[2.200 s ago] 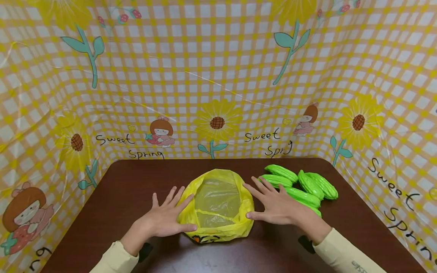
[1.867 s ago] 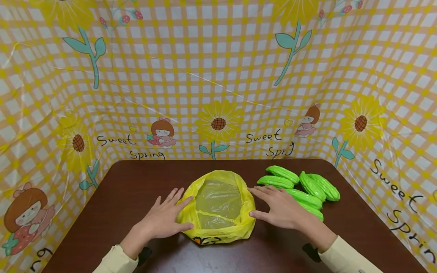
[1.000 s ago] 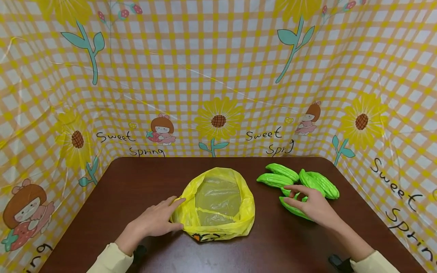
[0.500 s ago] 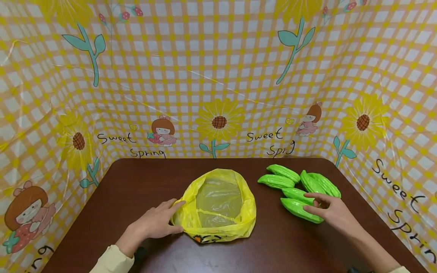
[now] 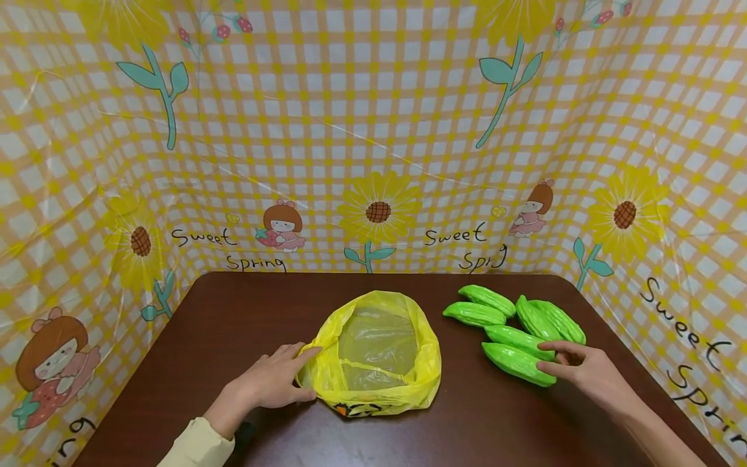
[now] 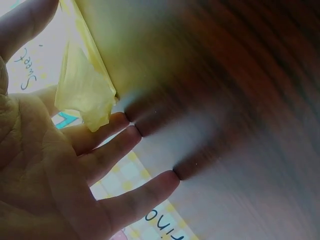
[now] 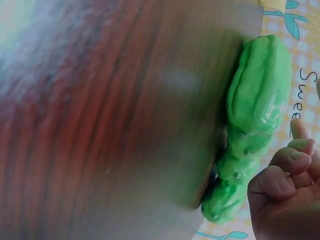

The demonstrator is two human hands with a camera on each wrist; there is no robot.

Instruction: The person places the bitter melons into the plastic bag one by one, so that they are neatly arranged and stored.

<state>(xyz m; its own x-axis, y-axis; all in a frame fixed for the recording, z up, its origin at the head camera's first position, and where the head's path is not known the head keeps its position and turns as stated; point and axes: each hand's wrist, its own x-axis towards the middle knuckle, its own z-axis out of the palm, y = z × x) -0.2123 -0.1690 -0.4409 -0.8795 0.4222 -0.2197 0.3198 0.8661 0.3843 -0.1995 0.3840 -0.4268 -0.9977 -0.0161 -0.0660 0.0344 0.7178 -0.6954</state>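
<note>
A yellow plastic bag [image 5: 428, 370] sits on the table with its mouth spread wide, facing up. My left hand [image 5: 271, 379] is at its left side, fingers fairly straight, index finger over the edge. In the left wrist view, a flap of the bag [image 6: 85, 92] hangs beside the fingers, and several fingertips [image 6: 167, 182] touch the tabletop. My right hand [image 5: 592, 379] hovers at the right end of the nearest green bitter melon [image 5: 513, 363], thumb and index apart. The right wrist view shows its other fingers [image 7: 280, 180] curled, holding nothing, beside the bitter melons [image 7: 260, 85].
Several more bitter melons [image 5: 487, 299] lie close together at the table's right, including a pair [image 5: 539, 318] farthest right. The dark brown table [image 5: 245, 311] is enclosed at the back and sides by a yellow checked cloth [image 5: 379, 97].
My right hand has left the bag's right side and moved right, over the bitter melons to their near right end. My left hand has shifted slightly left, the bag's left edge spreading with it.
</note>
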